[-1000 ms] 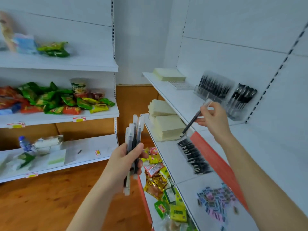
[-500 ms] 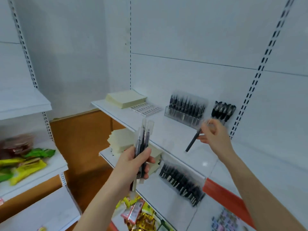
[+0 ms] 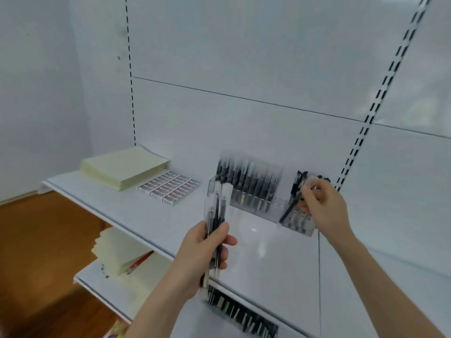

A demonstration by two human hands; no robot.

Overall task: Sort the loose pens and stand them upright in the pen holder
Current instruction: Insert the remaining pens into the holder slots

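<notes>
Your left grip (image 3: pixel 205 250) is curled round the spare pens (image 3: pixel 217 211), upright over the shelf (image 3: pixel 256 254); hold them firm. Your right grip (image 3: pixel 322 206) pinches one black pen (image 3: pixel 291 203), tilted, tip low at the clear pen holder (image 3: pixel 271 207): stand it straight, then lower it into a free slot

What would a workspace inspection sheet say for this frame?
Surface: glossy white shelf.
Job's things: clear pen holder with upright pens; bundle of pens; single pen, tilted at the holder's right end.
Clutter: yellow paper stack, small boxes; loose pens lying on the lower shelf.
Hands: left hand grips the bundle; right hand pinches the single pen.
Cables: nothing seen.
Surroundings: white back panel, wooden floor.
</notes>
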